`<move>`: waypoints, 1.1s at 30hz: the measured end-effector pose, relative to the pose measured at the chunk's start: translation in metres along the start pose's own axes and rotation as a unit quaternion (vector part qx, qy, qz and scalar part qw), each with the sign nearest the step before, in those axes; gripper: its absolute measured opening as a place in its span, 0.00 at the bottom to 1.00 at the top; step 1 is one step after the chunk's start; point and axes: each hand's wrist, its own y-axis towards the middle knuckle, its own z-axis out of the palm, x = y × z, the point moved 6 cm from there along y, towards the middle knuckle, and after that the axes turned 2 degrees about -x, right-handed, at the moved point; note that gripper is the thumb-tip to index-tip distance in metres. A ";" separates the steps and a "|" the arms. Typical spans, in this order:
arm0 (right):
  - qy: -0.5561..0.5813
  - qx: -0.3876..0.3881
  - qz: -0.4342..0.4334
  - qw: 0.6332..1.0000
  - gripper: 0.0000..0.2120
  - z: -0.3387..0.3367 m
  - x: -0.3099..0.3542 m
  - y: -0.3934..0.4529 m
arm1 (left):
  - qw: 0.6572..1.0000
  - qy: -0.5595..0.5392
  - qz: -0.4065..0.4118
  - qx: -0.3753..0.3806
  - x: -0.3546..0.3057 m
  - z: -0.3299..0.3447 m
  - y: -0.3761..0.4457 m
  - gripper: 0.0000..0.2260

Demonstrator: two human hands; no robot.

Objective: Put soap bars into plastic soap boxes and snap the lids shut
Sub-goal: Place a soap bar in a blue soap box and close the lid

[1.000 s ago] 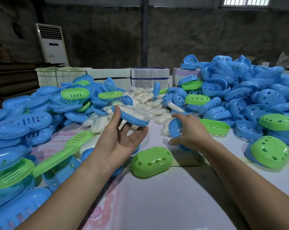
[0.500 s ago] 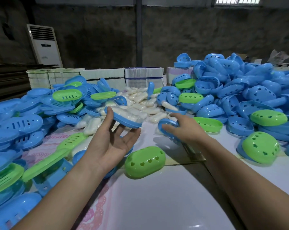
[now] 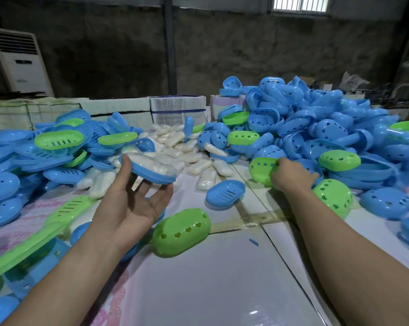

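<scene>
Two bare forearms reach into view from the bottom edge, both on the near side of the green soap box (image 3: 181,231) lying on the table. No sleeve shows on either arm up to the frame's edge. The left hand (image 3: 128,205) and the right hand (image 3: 290,176) wear no gloves, rings, watch or wristband. The nails that show are short and unpainted.

Right hand (image 3: 290,176) fingertips hidden behind green lid (image 3: 261,170); blue pile (image 3: 339,128) cut off at right edge.
</scene>
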 end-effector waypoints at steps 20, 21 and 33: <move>0.327 -0.144 -0.137 0.924 0.24 -0.048 0.049 -0.034 | 1.000 0.019 0.000 0.008 0.003 -0.001 0.002 0.23; 0.372 -0.137 -0.160 0.904 0.24 -0.053 0.059 -0.043 | 1.000 0.022 -0.002 0.010 0.004 -0.001 0.003 0.23; 0.857 0.405 -0.042 0.316 0.24 -0.026 0.145 -0.124 | 1.000 0.006 -0.017 0.014 0.009 0.003 0.003 0.17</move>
